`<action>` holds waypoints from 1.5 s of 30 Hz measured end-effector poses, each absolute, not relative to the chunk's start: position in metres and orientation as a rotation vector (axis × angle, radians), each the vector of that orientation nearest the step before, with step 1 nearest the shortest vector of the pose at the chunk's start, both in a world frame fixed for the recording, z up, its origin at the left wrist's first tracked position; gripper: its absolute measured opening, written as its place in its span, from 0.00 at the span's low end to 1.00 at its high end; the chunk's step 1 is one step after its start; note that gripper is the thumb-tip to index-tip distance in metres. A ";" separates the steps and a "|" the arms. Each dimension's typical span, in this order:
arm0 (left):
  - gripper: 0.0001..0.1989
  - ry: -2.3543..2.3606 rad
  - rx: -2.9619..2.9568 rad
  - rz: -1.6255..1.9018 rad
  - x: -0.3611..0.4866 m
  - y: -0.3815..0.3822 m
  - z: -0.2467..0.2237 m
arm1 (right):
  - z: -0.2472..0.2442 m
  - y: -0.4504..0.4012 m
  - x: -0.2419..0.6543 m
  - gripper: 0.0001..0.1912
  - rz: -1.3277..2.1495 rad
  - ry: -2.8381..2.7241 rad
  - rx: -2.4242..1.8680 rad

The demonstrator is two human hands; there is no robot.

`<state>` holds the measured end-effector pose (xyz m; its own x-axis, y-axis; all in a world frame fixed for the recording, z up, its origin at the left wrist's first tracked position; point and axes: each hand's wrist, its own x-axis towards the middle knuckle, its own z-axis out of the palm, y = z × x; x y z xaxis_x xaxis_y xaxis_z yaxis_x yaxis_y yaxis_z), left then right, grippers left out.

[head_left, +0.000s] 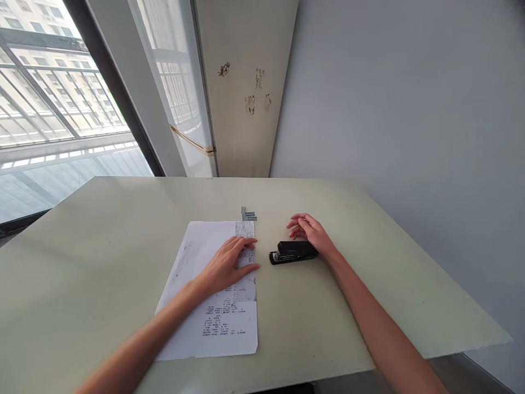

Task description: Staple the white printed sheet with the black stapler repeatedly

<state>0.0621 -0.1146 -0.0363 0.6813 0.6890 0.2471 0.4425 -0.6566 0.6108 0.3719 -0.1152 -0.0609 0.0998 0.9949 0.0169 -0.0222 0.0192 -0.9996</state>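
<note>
We are resting our left hand [229, 262], thumb parted, on the papers [225, 323] left of the stapler [294, 251], seemingly steadying them. Our empty-looking right hand [309, 230] is lying loosely curled beside the stapler; lifting that would be requiring a grip.

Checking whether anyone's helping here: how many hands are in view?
2: the left hand rests on the printed paper; the right hand is beside the black stapler.
</note>
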 end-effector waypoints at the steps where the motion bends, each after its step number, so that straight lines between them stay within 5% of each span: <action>1: 0.25 0.874 2.376 0.645 0.059 -0.114 -0.037 | -0.061 -0.116 0.371 0.21 1.121 -1.133 -1.235; 9: 0.26 0.904 2.452 0.619 0.043 -0.114 -0.031 | -0.069 -0.117 0.340 0.21 1.012 -1.131 -1.328; 20: 0.11 0.882 2.556 0.603 0.068 -0.113 -0.026 | -0.037 -0.135 0.331 0.21 1.273 -1.356 -1.188; 37: 0.16 0.821 2.682 0.441 0.032 -0.096 -0.005 | -0.033 -0.135 0.344 0.24 1.365 -1.580 -1.157; 40: 0.21 1.015 2.608 0.495 0.040 -0.075 0.002 | -0.037 -0.132 0.344 0.23 1.363 -1.541 -1.092; 45: 0.17 1.524 2.520 0.455 0.085 -0.029 -0.007 | -0.041 -0.129 0.345 0.24 1.362 -1.493 -1.037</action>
<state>0.0847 -0.0294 -0.0071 0.4339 0.8840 0.1741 0.8347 -0.4671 0.2917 0.3452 -0.1294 -0.0414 -0.3022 0.9518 0.0519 0.0355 0.0657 -0.9972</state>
